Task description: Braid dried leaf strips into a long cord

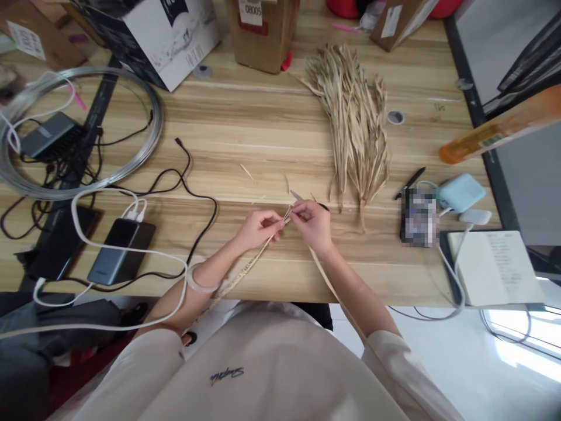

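A pale braided straw cord [245,270] runs from below my left forearm up to my left hand [262,228], whose thumb and fingers pinch its upper end. My right hand [313,223] is closed beside it, its fingertips on thin strands at the cord's end. A long flat strand [322,272] hangs from under my right hand along the right forearm. Part of a pointed metal tool [297,196] shows just above the right fingers; the rest is hidden. A bundle of dried leaves [350,117] lies beyond my right hand, and small straw scraps lie near both hands.
A wire coil [153,140], black cables and a power bank [120,251] are at left. Boxes [263,35] stand at the back. On the right are a tape roll [395,117], pen [411,182], light-blue device [462,193], orange tube [499,128] and open notebook [495,266].
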`<state>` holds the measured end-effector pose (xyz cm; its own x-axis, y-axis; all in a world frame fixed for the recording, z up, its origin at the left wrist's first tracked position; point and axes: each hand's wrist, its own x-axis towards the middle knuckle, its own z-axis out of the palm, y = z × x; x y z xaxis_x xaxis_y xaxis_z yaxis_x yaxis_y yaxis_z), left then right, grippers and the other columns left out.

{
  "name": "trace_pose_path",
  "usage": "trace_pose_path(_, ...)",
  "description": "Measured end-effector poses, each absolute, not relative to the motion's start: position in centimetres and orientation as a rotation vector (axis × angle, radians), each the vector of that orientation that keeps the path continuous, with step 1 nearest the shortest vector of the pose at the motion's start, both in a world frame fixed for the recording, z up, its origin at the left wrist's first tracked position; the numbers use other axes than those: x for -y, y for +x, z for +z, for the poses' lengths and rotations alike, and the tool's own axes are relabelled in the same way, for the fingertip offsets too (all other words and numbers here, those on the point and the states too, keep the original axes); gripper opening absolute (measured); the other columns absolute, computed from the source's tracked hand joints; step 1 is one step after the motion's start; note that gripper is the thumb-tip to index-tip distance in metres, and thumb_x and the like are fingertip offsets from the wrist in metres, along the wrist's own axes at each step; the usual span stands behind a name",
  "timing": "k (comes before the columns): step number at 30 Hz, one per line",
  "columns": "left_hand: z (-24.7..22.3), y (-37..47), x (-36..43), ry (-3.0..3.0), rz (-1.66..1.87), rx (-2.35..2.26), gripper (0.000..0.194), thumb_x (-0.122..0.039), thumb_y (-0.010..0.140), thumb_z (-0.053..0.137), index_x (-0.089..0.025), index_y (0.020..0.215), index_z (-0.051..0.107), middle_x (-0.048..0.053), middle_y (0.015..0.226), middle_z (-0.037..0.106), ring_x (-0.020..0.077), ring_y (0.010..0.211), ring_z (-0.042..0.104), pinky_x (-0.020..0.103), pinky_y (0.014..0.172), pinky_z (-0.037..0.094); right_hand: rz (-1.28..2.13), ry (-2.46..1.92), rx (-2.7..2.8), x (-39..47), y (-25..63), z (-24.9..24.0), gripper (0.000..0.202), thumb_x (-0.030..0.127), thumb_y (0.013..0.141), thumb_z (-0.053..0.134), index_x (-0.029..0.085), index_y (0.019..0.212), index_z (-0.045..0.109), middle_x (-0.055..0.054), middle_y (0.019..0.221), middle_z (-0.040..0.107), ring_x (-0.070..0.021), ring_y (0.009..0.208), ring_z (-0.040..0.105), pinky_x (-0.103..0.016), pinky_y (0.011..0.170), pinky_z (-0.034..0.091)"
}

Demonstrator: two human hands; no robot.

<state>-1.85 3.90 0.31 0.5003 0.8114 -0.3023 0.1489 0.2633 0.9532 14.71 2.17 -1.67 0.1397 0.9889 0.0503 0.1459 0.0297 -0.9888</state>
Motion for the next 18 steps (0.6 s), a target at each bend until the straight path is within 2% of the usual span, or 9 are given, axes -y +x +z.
trace_pose_path(5, 0.6, -1.8, -3.8, 1.234, 0.552, -1.004, 0.030, -0.042, 0.074, 0.067, -0.013, 0.076, 0.063, 0.002, 0.051, 0.061, 0.0109, 0.045, 0.058, 0.018, 0.038, 0.046, 1.014, -1.323, 1.232, -2.3, 14.6, -1.5, 0.007, 0.021, 0.070, 0.064, 0.020, 0.072, 0.058, -0.003, 0.086, 0.063, -0.0138, 0.078, 0.063, -0.030, 0.075, 0.055)
trace_pose_path(12, 0.1, -1.9, -3.9, 1.265, 0.616, -1.054, 0.029, -0.041, 0.076, 0.065, -0.013, 0.077, 0.063, 0.003, 0.054, 0.062, 0.0114, 0.046, 0.059, 0.018, 0.037, 0.046, 1.212, -1.239, 0.991, -2.6, 14.4, -0.3, 0.022, 0.033, 0.062, 0.075, 0.018, 0.073, 0.062, -0.004, 0.086, 0.066, -0.0143, 0.078, 0.065, -0.030, 0.076, 0.055)
trace_pose_path(18, 0.0, -1.9, -3.9, 1.272, 0.610, -1.056, 0.029, -0.042, 0.076, 0.065, -0.013, 0.078, 0.064, 0.003, 0.053, 0.062, 0.0120, 0.045, 0.059, 0.019, 0.038, 0.046, 1.228, -1.215, 1.018, -2.4, 14.4, -0.2, 0.021, 0.030, 0.064, 0.075, 0.020, 0.080, 0.066, -0.004, 0.086, 0.068, -0.0130, 0.076, 0.066, -0.029, 0.075, 0.056)
